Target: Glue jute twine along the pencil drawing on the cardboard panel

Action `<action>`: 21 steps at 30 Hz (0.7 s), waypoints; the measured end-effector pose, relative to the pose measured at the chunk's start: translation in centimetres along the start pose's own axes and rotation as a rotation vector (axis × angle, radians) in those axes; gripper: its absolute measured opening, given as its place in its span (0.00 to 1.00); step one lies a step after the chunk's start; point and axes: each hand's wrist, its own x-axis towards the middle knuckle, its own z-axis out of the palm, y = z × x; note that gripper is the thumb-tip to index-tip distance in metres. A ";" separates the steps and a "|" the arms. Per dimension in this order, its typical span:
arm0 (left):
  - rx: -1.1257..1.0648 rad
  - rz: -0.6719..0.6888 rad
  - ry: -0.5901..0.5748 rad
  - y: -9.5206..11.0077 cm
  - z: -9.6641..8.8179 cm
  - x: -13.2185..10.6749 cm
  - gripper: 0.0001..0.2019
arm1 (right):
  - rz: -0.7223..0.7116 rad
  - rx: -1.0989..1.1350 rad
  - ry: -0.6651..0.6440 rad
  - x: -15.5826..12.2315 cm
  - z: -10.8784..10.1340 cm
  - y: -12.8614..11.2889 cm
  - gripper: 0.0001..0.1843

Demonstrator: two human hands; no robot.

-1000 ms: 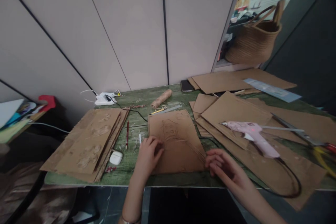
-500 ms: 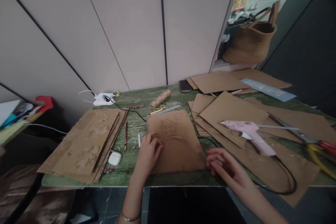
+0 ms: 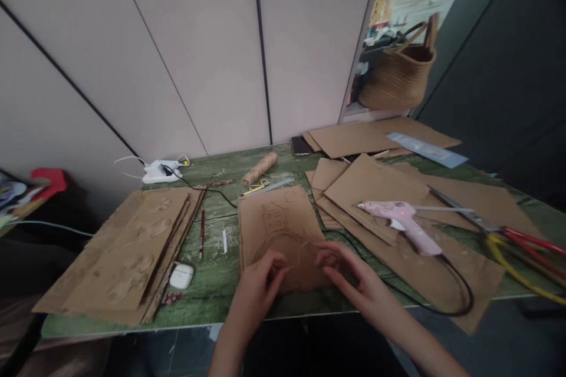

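My left grip (image 3: 277,268) and right grip (image 3: 322,258) curl apart over the cardboard (image 3: 289,247); pinching, I can't tell. Beneath my wrists runs the bench (image 3: 207,297) edge.

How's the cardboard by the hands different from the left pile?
The middle cardboard has thin curving lines; the left pile has lumpy patches. The middle cardboard looks smaller; the left pile spreads wider. Both are brown and rest on the green table.

There are two hands (image 3: 260,285), one glue gun (image 3: 404,222), one phone (image 3: 301,146) — and cardboard sheets (image 3: 292,219), at least six.
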 end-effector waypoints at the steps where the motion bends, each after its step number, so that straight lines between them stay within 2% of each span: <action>1: 0.001 -0.001 0.031 -0.3 0.0 -0.1 0.05 | -0.008 -0.017 0.012 0.3 -0.3 -0.1 0.17; 5: 0.006 -0.069 0.220 -2.3 -1.0 -0.2 0.08 | -0.035 -0.045 0.152 0.9 -2.7 0.5 0.17; 7: 0.006 -0.110 0.279 -3.2 -1.5 -0.2 0.09 | -0.037 -0.035 0.222 0.8 -3.9 1.2 0.19; 10: -0.006 -0.128 0.279 -3.9 -1.7 -0.1 0.09 | -0.012 -0.030 0.261 0.4 -5.0 2.1 0.20; 14: 0.044 -0.076 0.255 -4.3 -1.4 0.1 0.10 | 0.016 -0.050 0.275 -0.3 -5.1 3.2 0.20; 18: 0.164 0.041 0.326 -4.9 -1.8 0.1 0.11 | 0.031 -0.051 0.295 -0.5 -5.0 3.9 0.22; 21: 0.233 0.082 0.377 -5.5 -3.1 -0.3 0.11 | 0.029 -0.067 0.315 -0.2 -5.2 4.0 0.23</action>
